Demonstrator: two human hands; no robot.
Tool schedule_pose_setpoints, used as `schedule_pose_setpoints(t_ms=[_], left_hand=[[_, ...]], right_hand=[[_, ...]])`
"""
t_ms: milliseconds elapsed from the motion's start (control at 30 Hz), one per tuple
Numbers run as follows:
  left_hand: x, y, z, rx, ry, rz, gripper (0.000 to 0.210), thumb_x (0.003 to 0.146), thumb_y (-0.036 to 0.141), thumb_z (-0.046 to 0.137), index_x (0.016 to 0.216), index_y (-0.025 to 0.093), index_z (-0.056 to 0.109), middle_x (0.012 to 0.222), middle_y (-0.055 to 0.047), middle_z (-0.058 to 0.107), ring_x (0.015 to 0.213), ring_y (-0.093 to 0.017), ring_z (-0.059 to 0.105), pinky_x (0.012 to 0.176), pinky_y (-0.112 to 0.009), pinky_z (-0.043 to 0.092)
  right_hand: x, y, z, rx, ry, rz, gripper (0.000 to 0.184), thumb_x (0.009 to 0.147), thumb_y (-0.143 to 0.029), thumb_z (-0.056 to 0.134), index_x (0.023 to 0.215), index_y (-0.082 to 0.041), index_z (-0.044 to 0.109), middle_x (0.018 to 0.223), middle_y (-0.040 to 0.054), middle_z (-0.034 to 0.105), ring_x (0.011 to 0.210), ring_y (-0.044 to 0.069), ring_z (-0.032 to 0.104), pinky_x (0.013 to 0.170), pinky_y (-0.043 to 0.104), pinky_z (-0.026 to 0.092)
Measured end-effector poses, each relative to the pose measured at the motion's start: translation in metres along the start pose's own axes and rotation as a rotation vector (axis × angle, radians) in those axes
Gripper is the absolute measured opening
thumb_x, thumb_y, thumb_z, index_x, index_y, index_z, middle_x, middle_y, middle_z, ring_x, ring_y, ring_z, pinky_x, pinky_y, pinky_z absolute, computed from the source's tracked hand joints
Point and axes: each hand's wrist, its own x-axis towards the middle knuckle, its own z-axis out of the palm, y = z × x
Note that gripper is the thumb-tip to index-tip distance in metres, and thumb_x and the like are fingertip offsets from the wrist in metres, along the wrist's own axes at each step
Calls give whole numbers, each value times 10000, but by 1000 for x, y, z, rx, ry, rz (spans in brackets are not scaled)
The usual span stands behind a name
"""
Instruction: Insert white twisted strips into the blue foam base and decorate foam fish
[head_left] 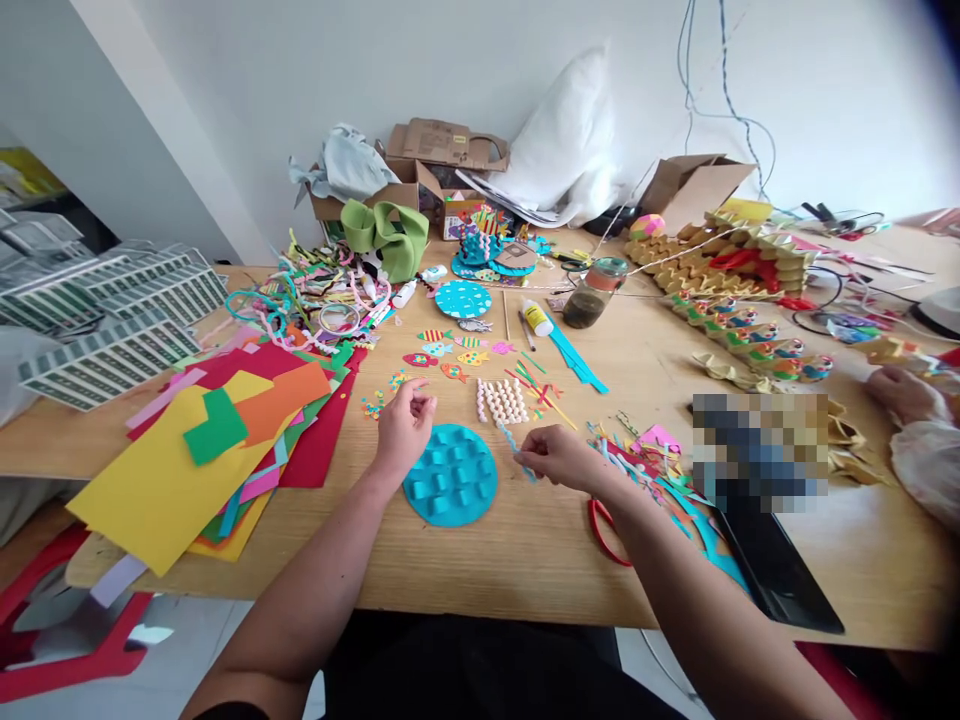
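Right fingers [531, 447]: closed in a pinch on the twisted blue strip [508, 437], with the right hand [559, 460] right of the disc, near the table.
Left fingers [420, 392]: loosely curled; cannot tell whether they pinch anything small. The left hand [401, 430] hovers over the disc's upper left edge.
Twisted blue strip: slants between the hands, upper end at the white rows [502, 401]; contact there cannot be told.
Blue disc [450, 514]: on the table, raised tabs upward, below and between the hands.
Strip handling: likely thin and pliable; pinch lightly near one end, since a hard squeeze could flatten the twist.
Clearance: lift wrists over the tabs and white rows, which a sleeve-low forearm could disturb.
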Motion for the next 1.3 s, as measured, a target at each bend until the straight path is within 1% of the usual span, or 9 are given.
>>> schedule_pose_setpoints(t_ms=[100,200,333,400,533,733,933,1067,1300], left_hand=[[-3,11,-1,-182,-35,-73,290,806,298,586,1058,156,572,823,-43,629,722,-138,606,665,-245,486],[-10,29,-2,-365,-183,-187,284,763,337,637,973,147,622,850,-48,643,725,-137,600,632,-233,477],[-27,54,-7,-522,-393,-349,292,702,356,706,887,132,673,817,-51,661,720,-132,581,594,-213,445],[-35,61,-8,-604,-426,-417,320,677,358,733,896,131,682,833,-54,670,710,-123,576,586,-208,432],[-48,67,-9,-690,-390,-479,320,640,353,765,851,128,683,767,-34,651,654,-103,547,549,-198,399],[-58,67,-8,-648,-220,-452,253,632,336,763,754,134,673,697,-10,644,593,-90,526,531,-198,387],[-63,67,-8,-595,-190,-394,238,659,349,738,738,135,672,673,-9,640,580,-97,537,557,-215,418],[-65,68,-7,-620,-205,-413,263,664,370,734,752,130,673,689,-22,646,571,-92,529,536,-210,415],[-66,69,-12,-560,-258,-417,307,698,413,700,764,113,702,634,-27,624,548,-89,511,490,-193,389]], right_hand=[[-12,-3,1,277,21,-130,264,800,-395,566,677,-166,526,533,-22,554,404,66,444,405,193,326],[-23,-11,6,441,20,-267,311,802,-459,584,723,-162,534,547,-30,535,419,59,441,405,186,308],[-31,-19,16,627,-77,-337,337,808,-495,584,808,-163,528,567,-40,511,423,50,409,394,181,274],[-32,-20,22,681,-157,-352,348,809,-506,583,827,-165,514,579,-43,503,422,45,393,388,178,260],[-32,-23,32,668,-241,-367,373,796,-525,592,812,-164,499,587,-44,488,430,42,386,390,177,257],[-36,-28,39,599,-231,-381,385,787,-534,597,803,-158,517,601,-38,488,465,49,399,418,186,291],[-35,-30,47,531,-133,-387,416,705,-530,683,831,-149,571,626,-24,513,517,69,401,453,204,292],[-34,-30,52,467,-47,-375,372,753,-513,640,818,-150,593,563,-40,469,494,76,379,449,214,277],[-34,-44,34,464,131,-480,319,819,-466,574,806,-151,620,663,12,556,566,97,450,504,227,349]])
